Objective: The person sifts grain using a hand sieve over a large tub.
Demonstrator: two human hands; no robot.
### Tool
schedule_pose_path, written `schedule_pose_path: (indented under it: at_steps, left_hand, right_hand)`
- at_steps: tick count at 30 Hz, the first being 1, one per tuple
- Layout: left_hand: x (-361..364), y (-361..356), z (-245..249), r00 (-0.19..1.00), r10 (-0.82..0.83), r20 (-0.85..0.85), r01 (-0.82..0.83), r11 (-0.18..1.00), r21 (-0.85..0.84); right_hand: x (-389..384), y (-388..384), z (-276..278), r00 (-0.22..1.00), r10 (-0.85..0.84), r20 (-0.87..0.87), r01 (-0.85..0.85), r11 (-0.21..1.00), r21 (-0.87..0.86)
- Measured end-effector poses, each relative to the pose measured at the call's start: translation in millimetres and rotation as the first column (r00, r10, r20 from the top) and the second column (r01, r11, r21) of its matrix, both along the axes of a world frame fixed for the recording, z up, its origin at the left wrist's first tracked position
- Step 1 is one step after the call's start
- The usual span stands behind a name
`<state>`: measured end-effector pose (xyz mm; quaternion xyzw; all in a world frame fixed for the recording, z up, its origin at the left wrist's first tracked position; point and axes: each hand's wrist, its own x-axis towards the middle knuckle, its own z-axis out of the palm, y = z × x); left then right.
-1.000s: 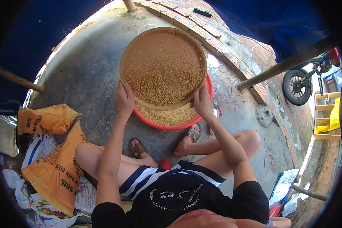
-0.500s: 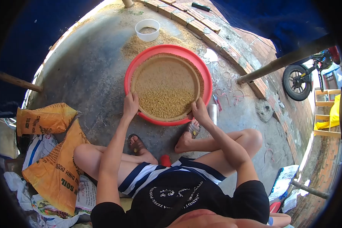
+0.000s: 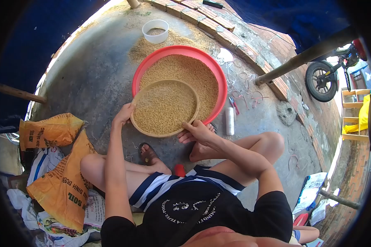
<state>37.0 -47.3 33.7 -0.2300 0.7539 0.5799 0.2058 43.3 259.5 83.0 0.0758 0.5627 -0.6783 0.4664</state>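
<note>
A round, shallow sieve point(image 3: 197, 108) with a tan rim is held between my two hands, and a layer of yellowish grain-like pellets point(image 3: 165, 113) covers most of its bottom. My left hand point(image 3: 124, 113) grips the rim on the left side. At the lower right of the rim, my right hand point(image 3: 197, 131) has its thumb on top and its fingers beneath. Behind and partly under the sieve stands a large red basin point(image 3: 221, 80), which holds more of the grain-like material. The sieve overlaps the basin's near left edge, so that part of the basin is hidden.
A white tub point(image 3: 156, 38) stands behind the basin amid spilled grain point(image 3: 142, 51). To the right lie a clear plastic roll point(image 3: 229, 121), pliers-like red handles point(image 3: 234, 105) and loose ties. Orange sacks point(image 3: 66, 185) lie at left. A row of bricks point(image 3: 243, 45) runs along the right.
The sieve has moved toward me and left, off the middle of the basin, uncovering the material inside. Its pellets have spread over more of its bottom. Both hands moved with it.
</note>
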Motion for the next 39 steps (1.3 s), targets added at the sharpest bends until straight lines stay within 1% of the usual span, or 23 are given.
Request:
schedule_pose_path:
  at_steps: [2,4,5,6,7,9,10,13,15,17,18,19,20,23,24,26,27,29,32,34,36,38,39]
  left_hand:
    - [-7,-1,-6,0.973,0.223,-0.055,-0.216,0.971,0.101]
    - [-13,17,-1,0.965,0.213,-0.150,-0.198,0.974,0.110]
    - [-13,40,3,0.957,0.201,-0.207,-0.203,0.979,0.014]
    - [-13,59,5,0.948,0.182,-0.263,-0.209,0.975,-0.081]
    - [-12,65,4,0.946,0.186,-0.265,-0.214,0.974,-0.079]
    - [-7,78,-8,0.930,0.139,-0.341,-0.232,0.940,-0.251]
    - [-4,71,-20,0.942,0.167,-0.291,-0.223,0.960,-0.171]
    - [5,58,-37,0.952,0.187,-0.243,-0.209,0.975,-0.071]
    - [2,52,-35,0.950,0.163,-0.267,-0.201,0.972,-0.124]
    - [-11,50,-12,0.853,0.146,-0.501,-0.321,0.904,-0.283]
    - [-14,48,3,0.850,0.140,-0.507,-0.319,0.904,-0.284]
    - [-16,46,20,0.712,0.070,-0.699,-0.380,0.875,-0.300]
    - [-19,45,36,0.534,-0.017,-0.846,-0.444,0.845,-0.297]
    - [-21,43,63,0.530,0.011,-0.848,-0.382,0.896,-0.227]
    - [-20,44,48,0.542,0.017,-0.840,-0.381,0.896,-0.228]
    - [-30,42,0,0.836,0.100,-0.540,-0.229,0.957,-0.177]
    - [-26,44,-16,0.839,0.105,-0.534,-0.234,0.956,-0.179]
    - [-16,53,-39,0.952,0.144,-0.270,-0.192,0.968,-0.161]
    - [-12,44,-49,0.985,0.104,-0.140,-0.107,0.994,-0.018]
    - [-13,46,-24,0.966,0.146,-0.213,-0.168,0.982,-0.087]
    - [-13,46,11,0.938,0.182,-0.294,-0.232,0.962,-0.146]
    - [-13,43,44,0.766,0.108,-0.634,-0.368,0.882,-0.294]
    - [-12,44,61,0.758,0.106,-0.644,-0.370,0.882,-0.292]
  right_hand:
    - [-16,-5,12,0.991,-0.053,-0.127,0.048,0.998,-0.039]
    - [-58,13,-10,0.979,-0.118,-0.168,0.128,0.990,0.051]
    - [-72,22,-12,0.960,-0.092,-0.264,0.155,0.961,0.229]
    - [-80,33,-22,0.918,0.036,-0.394,0.141,0.901,0.411]
    - [-79,35,-27,0.917,0.040,-0.397,0.138,0.901,0.412]
    - [-69,44,-34,0.931,0.148,-0.335,0.050,0.855,0.516]
    - [-65,43,-37,0.910,0.197,-0.363,0.023,0.854,0.520]
    - [-58,33,-46,0.913,0.101,-0.395,0.062,0.923,0.381]
    - [-63,29,-42,0.875,0.118,-0.469,0.086,0.916,0.392]
    - [-65,22,-19,0.829,0.125,-0.546,0.125,0.909,0.398]
    - [-61,18,3,0.726,0.065,-0.685,0.240,0.909,0.340]
    - [-60,16,22,0.596,0.010,-0.803,0.342,0.901,0.266]
    - [-61,16,33,0.538,0.015,-0.843,0.355,0.903,0.243]
    - [-64,14,43,0.541,-0.056,-0.839,0.352,0.921,0.166]
    - [-66,16,27,0.554,-0.050,-0.831,0.347,0.921,0.175]
    - [-85,18,-27,0.693,0.028,-0.721,0.264,0.920,0.289]
    - [-84,20,-45,0.697,0.032,-0.716,0.256,0.922,0.290]
    - [-79,26,-71,0.843,0.189,-0.503,0.116,0.850,0.513]
    - [-75,27,-56,0.852,0.199,-0.485,0.083,0.863,0.498]
    - [-76,25,-43,0.871,0.184,-0.455,0.069,0.872,0.484]
    - [-75,20,-14,0.774,0.026,-0.633,0.192,0.942,0.274]
    - [-68,16,29,0.701,-0.011,-0.713,0.235,0.948,0.216]
    - [-65,14,45,0.628,-0.046,-0.777,0.265,0.951,0.158]
